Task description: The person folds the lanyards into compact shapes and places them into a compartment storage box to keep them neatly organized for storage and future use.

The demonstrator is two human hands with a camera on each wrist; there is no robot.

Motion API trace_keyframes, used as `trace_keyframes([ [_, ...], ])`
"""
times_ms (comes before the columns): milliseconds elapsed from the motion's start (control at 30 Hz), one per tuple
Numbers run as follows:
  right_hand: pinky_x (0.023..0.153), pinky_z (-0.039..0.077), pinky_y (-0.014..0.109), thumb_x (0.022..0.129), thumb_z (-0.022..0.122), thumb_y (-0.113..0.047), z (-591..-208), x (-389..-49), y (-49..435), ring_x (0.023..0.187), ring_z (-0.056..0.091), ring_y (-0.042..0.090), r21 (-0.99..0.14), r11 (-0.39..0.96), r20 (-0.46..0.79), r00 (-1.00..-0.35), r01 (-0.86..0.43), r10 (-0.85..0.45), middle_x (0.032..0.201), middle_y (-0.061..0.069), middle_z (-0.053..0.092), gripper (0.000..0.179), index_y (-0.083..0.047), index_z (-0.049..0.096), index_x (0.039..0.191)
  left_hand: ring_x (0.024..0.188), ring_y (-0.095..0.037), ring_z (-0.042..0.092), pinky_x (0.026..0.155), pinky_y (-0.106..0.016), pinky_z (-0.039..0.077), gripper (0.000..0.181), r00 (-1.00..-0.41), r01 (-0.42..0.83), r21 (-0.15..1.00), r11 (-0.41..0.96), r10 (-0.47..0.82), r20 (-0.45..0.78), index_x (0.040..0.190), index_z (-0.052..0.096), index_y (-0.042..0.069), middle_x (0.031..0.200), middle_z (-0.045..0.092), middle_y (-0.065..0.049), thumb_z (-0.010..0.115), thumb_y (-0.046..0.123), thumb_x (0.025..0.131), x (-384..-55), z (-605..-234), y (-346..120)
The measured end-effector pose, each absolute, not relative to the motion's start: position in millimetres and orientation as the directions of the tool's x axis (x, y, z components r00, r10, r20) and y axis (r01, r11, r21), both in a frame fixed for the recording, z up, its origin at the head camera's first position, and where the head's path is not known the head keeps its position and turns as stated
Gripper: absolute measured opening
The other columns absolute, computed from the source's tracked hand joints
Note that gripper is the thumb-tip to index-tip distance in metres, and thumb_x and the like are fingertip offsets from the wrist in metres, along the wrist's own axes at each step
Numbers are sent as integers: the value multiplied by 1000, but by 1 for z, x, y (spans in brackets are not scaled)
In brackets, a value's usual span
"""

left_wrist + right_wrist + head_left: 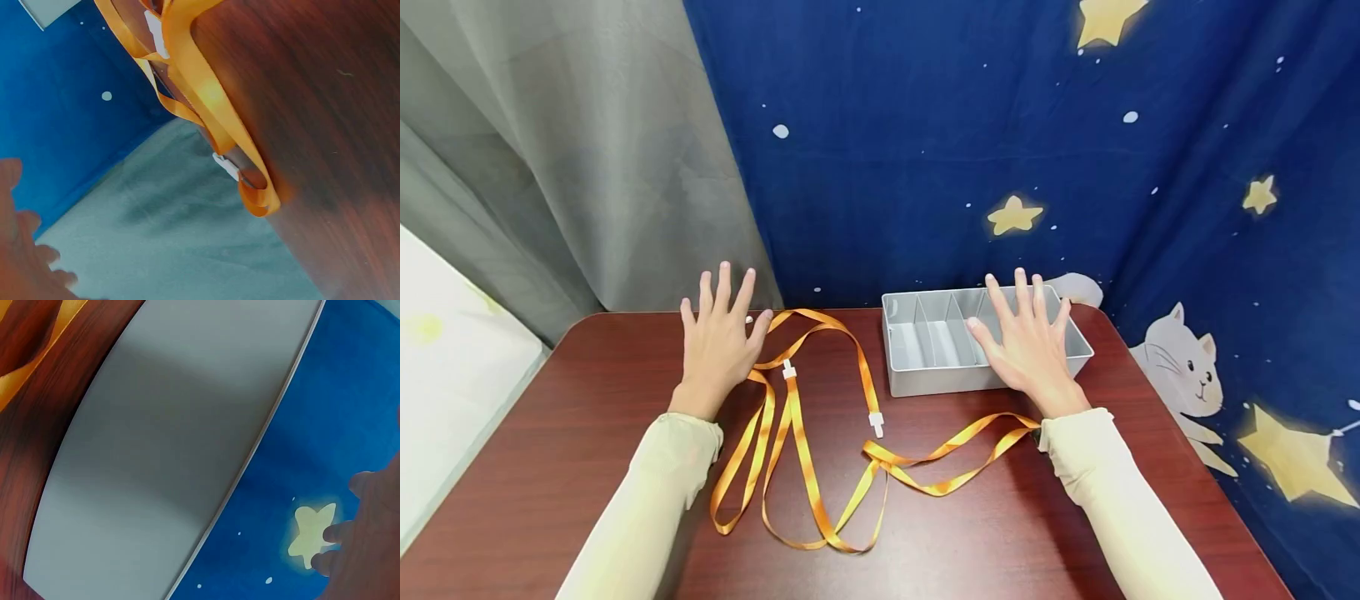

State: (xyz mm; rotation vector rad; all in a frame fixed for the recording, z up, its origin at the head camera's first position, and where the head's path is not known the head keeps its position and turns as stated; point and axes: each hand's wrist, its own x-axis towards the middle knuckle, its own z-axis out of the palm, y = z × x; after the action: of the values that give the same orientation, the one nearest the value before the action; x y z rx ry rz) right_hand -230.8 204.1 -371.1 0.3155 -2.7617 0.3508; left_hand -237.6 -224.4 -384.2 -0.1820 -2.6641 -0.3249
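Note:
My left hand [717,354] is held out with fingers spread, beside the orange lanyards [805,454] and overlapping their left edge in the head view. White plastic clips [876,421] show on the ribbons, which lie in loose loops across the table. In the left wrist view, an orange ribbon [209,94] hangs in a bend near a white clip [226,167]. My right hand [1028,354], fingers also spread and holding nothing, overlaps the grey divided box [943,383] and hides part of its right compartments. The box's plain side [156,425] fills much of the right wrist view.
The dark red-brown table [955,542] has rounded far corners. Behind it hang a grey curtain [625,167] and a blue curtain [880,167] with stars and a cat. A small white item [748,319] lies near the left fingers. At far left stands a whitish surface [445,375].

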Motion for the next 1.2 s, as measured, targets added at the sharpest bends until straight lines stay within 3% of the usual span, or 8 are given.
trace_keyframes([
  [267, 112, 0, 69, 99, 38, -62, -369, -224, 196, 152, -1, 35, -229, 927, 361, -910, -299, -204, 165, 17, 10, 71, -29, 21, 160, 150, -41, 3, 110, -73, 6, 65, -933, 217, 210, 953, 140, 331, 159, 23, 18, 166, 8, -15, 43, 47, 104, -237, -393, -230],
  [633, 112, 8, 68, 97, 45, -61, -367, -211, 173, 151, 6, 35, -225, 900, 405, -876, -372, -261, 165, 16, 13, 73, -28, 24, 159, 149, -44, 10, 108, -73, 15, 65, -957, 274, 234, 933, 241, 160, 157, 29, 13, 163, 14, -22, 39, 49, 105, -232, -400, -245],
  [967, 116, 9, 62, 97, 47, -57, -377, -198, 152, 151, 10, 33, -219, 862, 455, -830, -457, -324, 163, 16, 20, 70, -22, 34, 155, 131, -53, 40, 102, -69, 33, 63, -951, 299, 252, 921, 264, 163, 152, 39, 9, 152, 33, -31, 62, 29, 98, -225, -400, -257],
  [1100, 116, 12, 61, 96, 49, -55, -380, -195, 146, 150, 16, 35, -218, 847, 482, -808, -485, -339, 159, 19, 27, 68, -19, 39, 153, 126, -49, 48, 98, -68, 39, 57, -950, 306, 260, 916, 275, 148, 147, 47, 6, 146, 42, -29, 64, 25, 96, -225, -401, -257],
  [1200, 116, 15, 59, 96, 50, -54, -382, -194, 140, 149, 19, 35, -219, 835, 493, -796, -504, -351, 156, 20, 32, 66, -17, 41, 151, 112, -43, 60, 89, -64, 47, 47, -943, 328, 275, 904, 295, 154, 137, 58, 5, 136, 54, -26, 66, 22, 95, -224, -403, -258],
])
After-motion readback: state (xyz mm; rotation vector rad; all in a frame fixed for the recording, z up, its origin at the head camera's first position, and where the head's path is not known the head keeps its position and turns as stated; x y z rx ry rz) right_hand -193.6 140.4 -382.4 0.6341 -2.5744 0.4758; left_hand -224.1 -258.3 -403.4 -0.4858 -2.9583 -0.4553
